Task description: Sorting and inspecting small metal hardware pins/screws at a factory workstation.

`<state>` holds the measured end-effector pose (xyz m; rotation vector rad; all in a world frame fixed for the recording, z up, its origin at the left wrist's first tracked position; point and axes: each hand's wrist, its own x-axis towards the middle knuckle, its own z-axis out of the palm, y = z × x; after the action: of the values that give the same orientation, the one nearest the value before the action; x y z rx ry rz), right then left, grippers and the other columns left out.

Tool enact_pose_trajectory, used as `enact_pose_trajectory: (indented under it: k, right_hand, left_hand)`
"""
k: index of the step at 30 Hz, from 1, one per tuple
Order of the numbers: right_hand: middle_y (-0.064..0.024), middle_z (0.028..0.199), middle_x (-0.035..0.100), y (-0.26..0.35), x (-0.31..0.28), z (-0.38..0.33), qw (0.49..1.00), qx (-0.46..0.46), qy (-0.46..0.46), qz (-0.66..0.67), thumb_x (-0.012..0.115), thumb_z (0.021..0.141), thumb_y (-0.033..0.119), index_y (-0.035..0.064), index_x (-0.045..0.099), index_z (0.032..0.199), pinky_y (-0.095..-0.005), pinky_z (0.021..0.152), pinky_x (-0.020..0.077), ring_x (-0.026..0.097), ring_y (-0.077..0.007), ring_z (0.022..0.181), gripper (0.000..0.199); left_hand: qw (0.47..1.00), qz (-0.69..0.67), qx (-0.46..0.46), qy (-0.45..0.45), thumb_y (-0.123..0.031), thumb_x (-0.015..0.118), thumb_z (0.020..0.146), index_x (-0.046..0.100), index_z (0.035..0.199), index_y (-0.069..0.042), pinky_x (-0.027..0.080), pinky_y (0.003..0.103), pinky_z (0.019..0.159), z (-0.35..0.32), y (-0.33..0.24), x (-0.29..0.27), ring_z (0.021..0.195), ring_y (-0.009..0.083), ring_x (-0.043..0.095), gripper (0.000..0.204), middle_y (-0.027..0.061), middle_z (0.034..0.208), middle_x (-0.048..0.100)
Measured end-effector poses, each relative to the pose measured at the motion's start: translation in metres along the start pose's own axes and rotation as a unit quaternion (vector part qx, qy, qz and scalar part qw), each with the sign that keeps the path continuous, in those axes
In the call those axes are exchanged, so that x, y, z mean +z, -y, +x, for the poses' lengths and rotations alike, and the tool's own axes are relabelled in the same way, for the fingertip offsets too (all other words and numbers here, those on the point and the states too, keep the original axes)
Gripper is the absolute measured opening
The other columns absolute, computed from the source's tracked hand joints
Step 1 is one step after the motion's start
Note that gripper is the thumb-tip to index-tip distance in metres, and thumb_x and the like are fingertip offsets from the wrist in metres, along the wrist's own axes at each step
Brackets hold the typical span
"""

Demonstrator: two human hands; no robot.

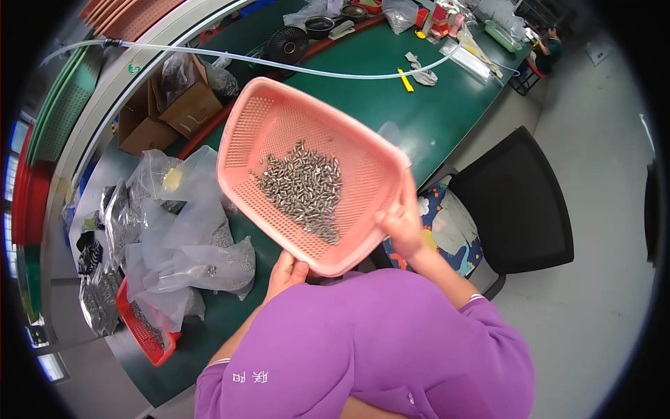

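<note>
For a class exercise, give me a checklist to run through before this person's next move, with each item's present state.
1. Left grip on the pink perforated basket: ok, at its near edge.
2. Right grip on the basket: ok, at its right side.
3. Silvery metal pieces inside the basket: ok, heaped together.
4. Basket level: cannot tell from this single view.
5. Green tabletop free of clutter: not ok, plastic bags crowd its left.

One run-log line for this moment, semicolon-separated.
left hand: holds near rim of pink perforated plastic basket; right hand: holds right rim; contents: small shiny metal pieces
</note>
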<state>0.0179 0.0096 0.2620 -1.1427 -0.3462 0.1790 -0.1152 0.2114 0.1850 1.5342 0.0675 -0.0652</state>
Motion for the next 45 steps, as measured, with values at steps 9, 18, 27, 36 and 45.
enact_pose_trajectory:
  k: [9,18,27,36,45]
  right_hand:
    - [-0.0157,0.111,0.055,0.133,-0.079,-0.029,0.977,-0.025,-0.194,0.088,0.044,0.083,0.023,-0.0039,0.044,0.120,-0.0368,0.091,0.0410,0.054,-0.0248,0.101,0.045]
    - [-0.0157,0.113,0.054,0.176,-0.103,-0.048,0.951,-0.149,-0.264,-0.060,0.038,0.089,0.024,-0.0017,0.044,0.118,-0.0384,0.089,0.0445,0.055,-0.0251,0.101,0.039]
    - [-0.0149,0.129,0.040,0.163,-0.104,-0.008,0.959,-0.161,-0.184,-0.146,0.044,0.085,0.023,-0.0021,0.028,0.133,-0.0355,0.100,0.0335,0.042,-0.0231,0.118,0.056]
    - [-0.0143,0.119,0.044,0.159,-0.099,0.040,0.957,-0.126,-0.148,-0.216,0.049,0.082,0.018,-0.0014,0.026,0.132,-0.0325,0.095,0.0352,0.046,-0.0181,0.108,0.058]
    - [-0.0138,0.122,0.046,0.157,-0.055,0.064,0.961,-0.113,-0.101,-0.233,0.050,0.080,0.013,0.0005,0.026,0.133,-0.0314,0.095,0.0349,0.046,-0.0173,0.109,0.060]
  left_hand:
    - [0.917,0.302,0.231,0.118,-0.013,0.057,0.081,0.057,0.106,-0.005,0.041,0.041,0.087,0.088,-0.082,0.030,0.103,0.0351,0.050,0.026,0.0144,0.110,0.053]
    - [0.836,0.535,0.118,-0.021,-0.015,0.059,0.074,0.065,0.095,-0.006,0.044,0.044,0.088,0.181,-0.048,0.072,0.108,0.0381,0.049,0.023,0.0234,0.131,0.039]
    - [0.891,0.449,0.063,-0.010,-0.009,0.063,0.068,0.037,0.125,0.009,0.040,0.036,0.096,0.204,-0.029,0.064,0.115,0.0360,0.046,0.066,0.0245,0.133,0.035]
    - [0.922,0.387,0.008,0.034,-0.011,0.072,0.057,0.019,0.133,0.012,0.028,0.031,0.106,0.209,-0.037,0.068,0.130,0.0341,0.028,0.096,0.0265,0.140,0.021]
    - [0.935,0.353,0.038,0.002,0.002,0.061,0.062,0.020,0.132,0.012,0.031,0.034,0.104,0.215,-0.028,0.070,0.127,0.0373,0.031,0.082,0.0274,0.140,0.020]
